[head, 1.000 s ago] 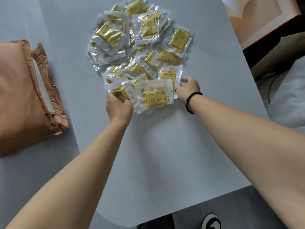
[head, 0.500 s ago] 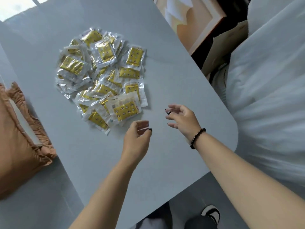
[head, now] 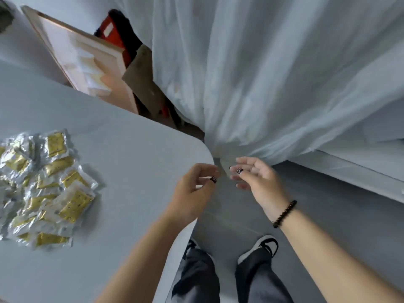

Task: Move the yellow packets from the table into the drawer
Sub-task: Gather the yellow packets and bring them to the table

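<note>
Spilling past the left frame edge, the heap of yellow packets [head: 43, 186] lies on the pale table [head: 122, 149], blurred so single packets are hard to count. No drawer can be made out. Right of the heap, over the table's rounded near-right corner, the left hand [head: 192, 193] hangs with fingers loosely curled and holding nothing. Just beside it, past the table edge, the right hand [head: 260, 182] is likewise relaxed, fingers slightly apart and empty, a dark bead bracelet [head: 284, 214] on its wrist. Far left, a framed picture [head: 87, 62] leans behind the table, a red object [head: 113, 33] half hidden beyond it. A white sheer curtain [head: 273, 73] fills the far right. Below, two shoes [head: 262, 246] stand on the grey floor [head: 338, 215].
</note>
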The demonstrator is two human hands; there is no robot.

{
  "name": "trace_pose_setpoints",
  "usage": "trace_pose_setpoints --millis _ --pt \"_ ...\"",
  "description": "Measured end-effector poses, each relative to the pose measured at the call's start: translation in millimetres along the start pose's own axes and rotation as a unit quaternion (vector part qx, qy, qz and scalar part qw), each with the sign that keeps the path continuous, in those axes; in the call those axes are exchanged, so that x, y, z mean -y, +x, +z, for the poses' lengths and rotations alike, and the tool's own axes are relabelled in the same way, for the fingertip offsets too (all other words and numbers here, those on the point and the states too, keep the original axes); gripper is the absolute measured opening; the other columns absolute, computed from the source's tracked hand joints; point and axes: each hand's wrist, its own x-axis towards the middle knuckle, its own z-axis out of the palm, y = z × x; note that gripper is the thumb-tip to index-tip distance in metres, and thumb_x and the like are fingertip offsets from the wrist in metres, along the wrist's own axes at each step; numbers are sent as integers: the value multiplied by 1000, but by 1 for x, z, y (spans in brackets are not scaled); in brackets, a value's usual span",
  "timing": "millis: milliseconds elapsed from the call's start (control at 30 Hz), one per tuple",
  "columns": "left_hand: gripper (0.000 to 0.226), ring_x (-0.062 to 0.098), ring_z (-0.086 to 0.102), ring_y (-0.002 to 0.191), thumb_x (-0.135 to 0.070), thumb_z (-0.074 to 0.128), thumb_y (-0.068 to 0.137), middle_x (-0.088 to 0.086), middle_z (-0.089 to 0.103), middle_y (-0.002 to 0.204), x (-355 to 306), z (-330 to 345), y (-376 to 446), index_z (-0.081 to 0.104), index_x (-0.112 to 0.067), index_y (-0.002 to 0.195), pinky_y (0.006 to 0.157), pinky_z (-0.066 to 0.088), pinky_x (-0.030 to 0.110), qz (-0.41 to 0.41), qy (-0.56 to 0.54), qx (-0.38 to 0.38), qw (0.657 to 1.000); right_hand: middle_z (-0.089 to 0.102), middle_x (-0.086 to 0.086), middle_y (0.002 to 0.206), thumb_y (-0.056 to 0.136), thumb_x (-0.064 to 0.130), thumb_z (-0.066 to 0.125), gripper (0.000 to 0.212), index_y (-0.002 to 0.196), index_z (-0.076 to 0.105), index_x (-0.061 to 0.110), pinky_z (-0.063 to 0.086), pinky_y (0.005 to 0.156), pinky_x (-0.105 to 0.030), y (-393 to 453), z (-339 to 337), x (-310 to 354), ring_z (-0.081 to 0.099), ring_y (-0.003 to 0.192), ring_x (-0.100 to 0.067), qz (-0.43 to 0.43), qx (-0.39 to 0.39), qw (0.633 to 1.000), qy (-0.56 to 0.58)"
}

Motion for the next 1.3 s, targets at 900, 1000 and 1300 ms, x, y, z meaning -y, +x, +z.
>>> trace_pose_setpoints --millis 900,1000,1300 --pt "30 12 67 95 3 48 93 0 70 106 -305 484 -36 61 -15 112 80 52 22 117 79 297 944 71 -1 97 90 -4 51 27 101 62 18 53 74 -27 -179 -523 73 69 89 -19 -89 -301 935 163" --pt "31 11 67 93 4 47 92 -1 70 105 -324 523 -24 61 -16 111 77 51 19 128 94 330 931 71 -1 97 91 -4 51 27 101 63 18 54 77 -30 -178 -560 77 70 89 -17 -89 -338 920 176" --pt "30 2 66 80 7 47 91 0 70 98 -370 643 35 61 -14 107 71 50 13 114 145 400 898 70 -2 100 91 -4 51 26 99 62 18 53 75 -27 -144 -659 88 69 87 -17 -53 -417 876 236"
